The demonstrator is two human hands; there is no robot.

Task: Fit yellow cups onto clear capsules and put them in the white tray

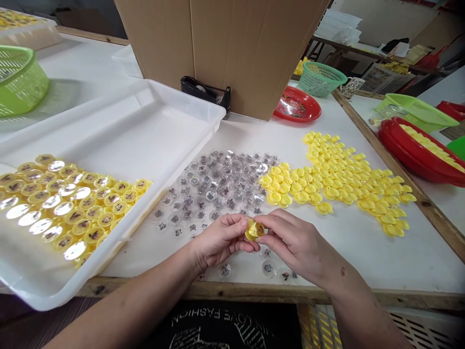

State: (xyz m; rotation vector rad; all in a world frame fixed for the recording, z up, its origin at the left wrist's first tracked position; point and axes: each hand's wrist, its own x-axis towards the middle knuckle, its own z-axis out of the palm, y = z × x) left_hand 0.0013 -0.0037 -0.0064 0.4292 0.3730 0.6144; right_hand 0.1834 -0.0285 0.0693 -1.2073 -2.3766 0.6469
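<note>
left hand (218, 241), right hand (296, 242) pinch yellow cap (255, 230) (half-hidden)

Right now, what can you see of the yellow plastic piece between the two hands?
The small yellow plastic piece is glossy and rounded, held tilted above the table between the left hand and right hand, whose fingers touch it. A darker brownish round face shows at its centre, perhaps a printed disc; the fingers hide the rest.

**White-topped workbench (366, 261) with a wooden edge rail (276, 292)**
Yellow capsule halves (341, 179) lie spread beside clear printed discs (214, 184); a white plastic tray (119, 131) of filled capsules overhangs the near edge, below a cardboard box (225, 48).
</note>
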